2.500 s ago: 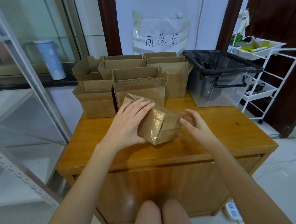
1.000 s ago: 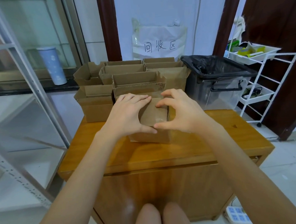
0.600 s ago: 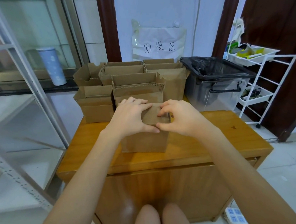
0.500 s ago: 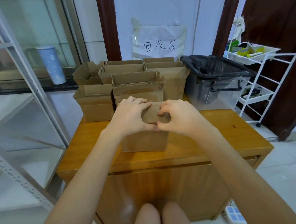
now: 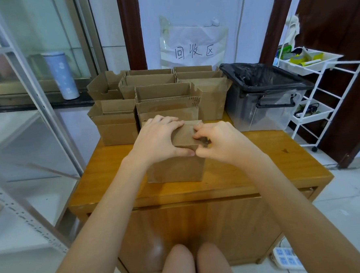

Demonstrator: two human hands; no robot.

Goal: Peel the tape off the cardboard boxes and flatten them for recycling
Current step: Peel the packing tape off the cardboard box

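Two bare knees point(image 5: 195, 262) show at the bottom edge, before the glossy orange-brown wooden desk point(image 5: 261, 173). A small closed brown cardboard box point(image 5: 176, 168) stands upright near the desk's front edge. The left hand point(image 5: 156, 140) grips its top left side, fingers over the lid, thumb on the front. The right hand point(image 5: 217, 142) has curled fingers pinching at the top's right edge. Behind stand several open brown cardboard boxes point(image 5: 166, 95), beside a clear plastic bin lined with a black bag point(image 5: 263, 101).
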